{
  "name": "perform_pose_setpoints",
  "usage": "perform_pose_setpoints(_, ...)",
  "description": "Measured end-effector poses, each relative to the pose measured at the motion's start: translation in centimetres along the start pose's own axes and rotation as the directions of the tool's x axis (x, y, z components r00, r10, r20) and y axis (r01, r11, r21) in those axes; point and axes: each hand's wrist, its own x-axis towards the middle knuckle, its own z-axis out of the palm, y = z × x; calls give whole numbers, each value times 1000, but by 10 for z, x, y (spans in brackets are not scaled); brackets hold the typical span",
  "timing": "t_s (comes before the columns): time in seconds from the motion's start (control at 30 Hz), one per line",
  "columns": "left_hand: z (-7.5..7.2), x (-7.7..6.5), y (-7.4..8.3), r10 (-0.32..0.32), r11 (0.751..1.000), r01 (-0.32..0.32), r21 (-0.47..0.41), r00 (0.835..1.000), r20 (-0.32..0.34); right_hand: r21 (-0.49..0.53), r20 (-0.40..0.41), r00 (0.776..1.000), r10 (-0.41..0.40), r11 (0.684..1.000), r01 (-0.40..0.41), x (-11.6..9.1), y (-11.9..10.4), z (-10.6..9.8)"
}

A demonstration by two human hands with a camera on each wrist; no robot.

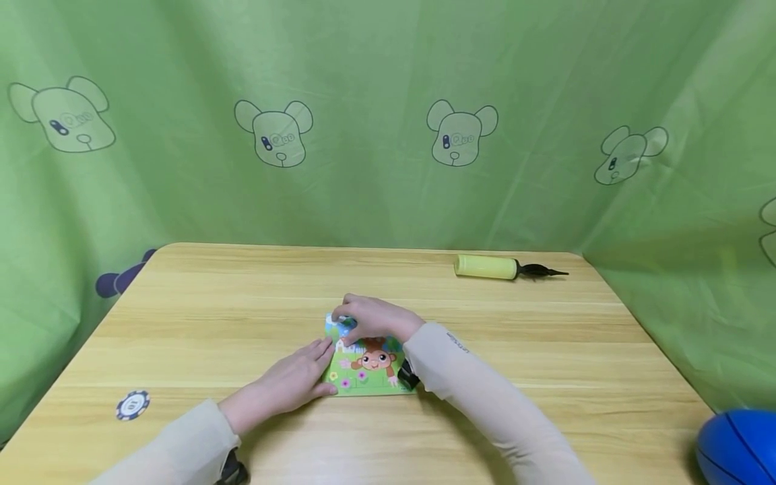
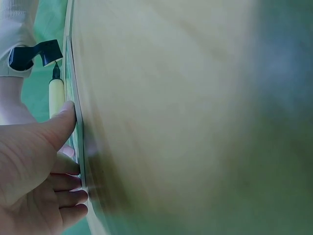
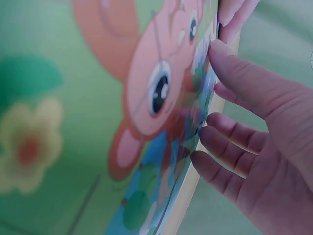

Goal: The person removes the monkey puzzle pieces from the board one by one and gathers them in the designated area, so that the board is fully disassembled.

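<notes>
A jigsaw puzzle (image 1: 364,385) with a cartoon monkey on green grass lies flat near the middle of the table. Along its left edge rests my left hand (image 1: 297,379), fingers extended and thumb at the lower left corner. The left wrist view shows that hand (image 2: 34,171) beside the puzzle's thin edge. Arched over the upper left part, my right hand (image 1: 372,318) touches the picture with its fingertips. In the right wrist view, the thumb and fingers of this hand (image 3: 264,127) are spread and gently bent against the printed surface, where seams between pieces show. The hand and sleeve hide part of the puzzle.
A yellow hand pump (image 1: 487,267) with a black nozzle lies at the back right of the wooden table (image 1: 242,289). A poker chip (image 1: 132,405) is at the front left. A blue ball (image 1: 739,444) sits at the right front corner. Green curtains (image 1: 376,67) surround the table.
</notes>
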Motion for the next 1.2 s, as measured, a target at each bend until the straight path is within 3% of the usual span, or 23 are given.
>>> perform_pose_setpoints(0.43, 1, 1, -1, 0, 1000, 0, 5, 1000, 3, 29, 8, 1000, 22, 999, -22, 4, 0, 1)
perform_pose_setpoints(0.73, 0, 1, -1, -3, 1000, 3, 7, 1000, 9, 116, 10, 999, 49, 992, -49, 1, 0, 0)
perform_pose_setpoints(1.0, -3, 0, 1, -6, 1000, 6, 20, 1000, 12, 260, -29, 998, 54, 965, -45, 4, 9, 3)
perform_pose_setpoints(1.2, -3, 0, 2, -5, 1000, 5, 15, 1000, 8, 403, -46, 995, 85, 913, -60, 2, 15, 1)
